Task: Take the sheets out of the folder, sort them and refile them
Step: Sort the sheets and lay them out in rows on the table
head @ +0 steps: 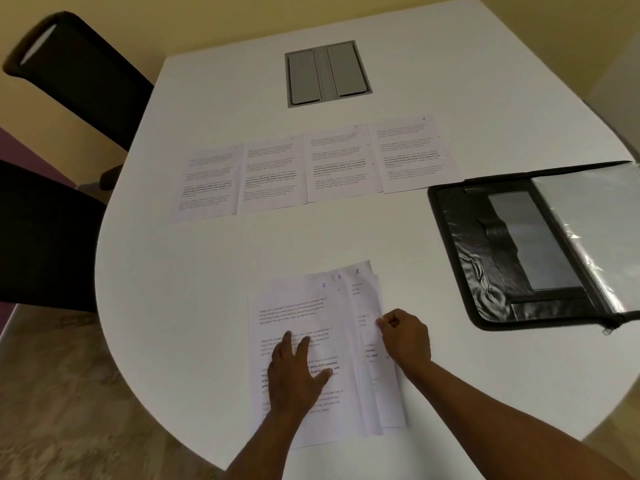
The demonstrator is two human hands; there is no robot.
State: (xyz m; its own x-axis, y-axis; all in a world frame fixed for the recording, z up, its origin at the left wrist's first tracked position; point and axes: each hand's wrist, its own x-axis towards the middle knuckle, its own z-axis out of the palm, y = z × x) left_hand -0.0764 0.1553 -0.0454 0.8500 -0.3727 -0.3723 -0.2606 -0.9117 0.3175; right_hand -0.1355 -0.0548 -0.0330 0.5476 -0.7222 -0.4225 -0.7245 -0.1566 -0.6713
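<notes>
A fanned stack of printed sheets [311, 306] lies near the table's front edge; handwritten numbers 6, 8 and 5 show at their top corners. My left hand [298, 372] presses flat on the top sheet, fingers spread. My right hand [405, 337] pinches the right edge of one of the lower sheets in the fan. Further back, several printed sheets [311, 164] lie side by side in a row. The black folder [485, 258] lies open at the right, with its clear plastic sleeves [588, 220] turned to the right.
The white table [207, 271] has a rounded front edge. A grey cable hatch [327, 74] is set into it at the back. Two black chairs [79, 71] stand at the left, beside the table.
</notes>
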